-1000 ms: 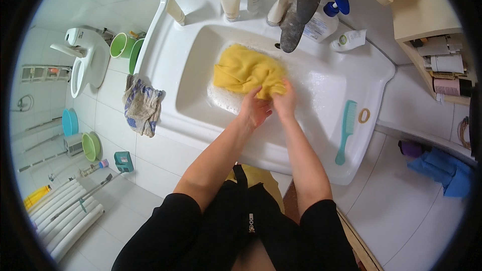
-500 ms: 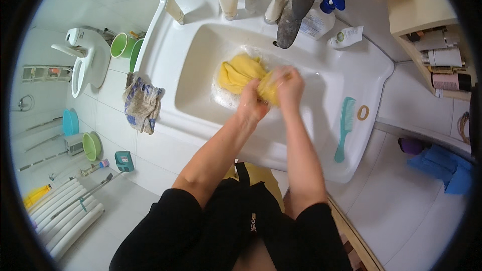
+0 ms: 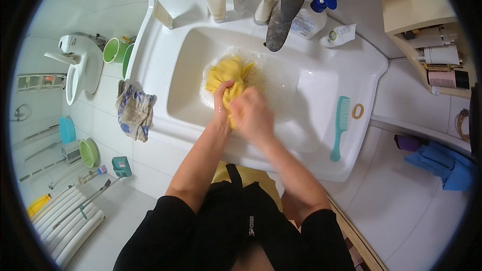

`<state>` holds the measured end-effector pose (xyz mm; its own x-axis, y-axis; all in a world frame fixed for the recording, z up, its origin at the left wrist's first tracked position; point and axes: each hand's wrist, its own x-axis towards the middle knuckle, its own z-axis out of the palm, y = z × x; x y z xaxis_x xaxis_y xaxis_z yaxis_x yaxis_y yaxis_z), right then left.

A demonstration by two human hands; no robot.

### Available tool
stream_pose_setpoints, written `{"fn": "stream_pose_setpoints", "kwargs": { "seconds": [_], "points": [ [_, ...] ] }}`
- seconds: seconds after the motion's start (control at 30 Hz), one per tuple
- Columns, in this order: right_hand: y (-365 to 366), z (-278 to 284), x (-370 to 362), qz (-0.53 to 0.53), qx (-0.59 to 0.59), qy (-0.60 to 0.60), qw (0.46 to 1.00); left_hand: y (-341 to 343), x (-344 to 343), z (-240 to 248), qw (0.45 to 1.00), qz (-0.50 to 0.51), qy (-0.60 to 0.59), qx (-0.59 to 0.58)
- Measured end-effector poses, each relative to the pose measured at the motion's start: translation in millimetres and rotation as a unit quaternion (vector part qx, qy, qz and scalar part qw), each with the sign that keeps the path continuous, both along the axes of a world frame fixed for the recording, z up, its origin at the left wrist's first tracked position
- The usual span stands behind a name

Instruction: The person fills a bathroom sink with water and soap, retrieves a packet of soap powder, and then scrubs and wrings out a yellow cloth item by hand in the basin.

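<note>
A wet yellow cloth (image 3: 228, 73) lies bunched in the left part of the white sink (image 3: 183, 100), with suds around it. My left hand (image 3: 221, 103) is closed round the cloth's near part, its thumb lying over the yellow fabric. Just to the right, my right hand (image 3: 252, 115) is balled up and pressed against the same gathered part, slightly smeared by motion. A tail of the cloth hangs out between the two hands toward me. The fingertips of my right hand are hidden.
Behind the basin stand a dark faucet (image 3: 286, 15), a pump bottle (image 3: 309, 20) and several tubes. A teal comb (image 3: 340, 128) and a tan ring (image 3: 357, 111) lie on the right ledge. A grey-and-blue rag (image 3: 135, 110) drapes over the left rim.
My right hand has come left and nearer to me, pulling the gathered cloth toward my left hand. My left hand has shifted left. The view has moved slightly.
</note>
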<state>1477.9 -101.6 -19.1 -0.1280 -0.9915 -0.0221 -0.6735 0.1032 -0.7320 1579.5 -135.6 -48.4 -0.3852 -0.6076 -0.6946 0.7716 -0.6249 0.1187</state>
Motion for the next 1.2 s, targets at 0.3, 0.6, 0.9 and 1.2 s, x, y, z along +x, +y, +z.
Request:
{"fn": "stream_pose_setpoints", "kwargs": {
  "seconds": [0.3, 0.6, 0.9, 1.2],
  "points": [
    [-6.0, -109.8, -90.3, -0.04, 0.266, -0.532, 0.803, -24.2, 0.9, 41.6, 0.873, -0.393, -0.143, -0.252],
    [-10.8, -68.5, -103.8, -0.307, 0.095, -0.721, 0.613, -93.5, 16.4, 50.6, 0.524, -0.764, -0.256, -0.275],
    [-7.5, -41.1, -101.8, -0.025, 0.012, 0.165, 0.986, -119.1, 39.7, 19.0, 0.174, -0.535, -0.736, -0.378],
    [-21.5, -61.7, -36.9, 0.302, 0.177, 0.254, 0.902, -2.2, 9.1, -17.7, 0.686, -0.346, -0.57, -0.291]
  ]
}}
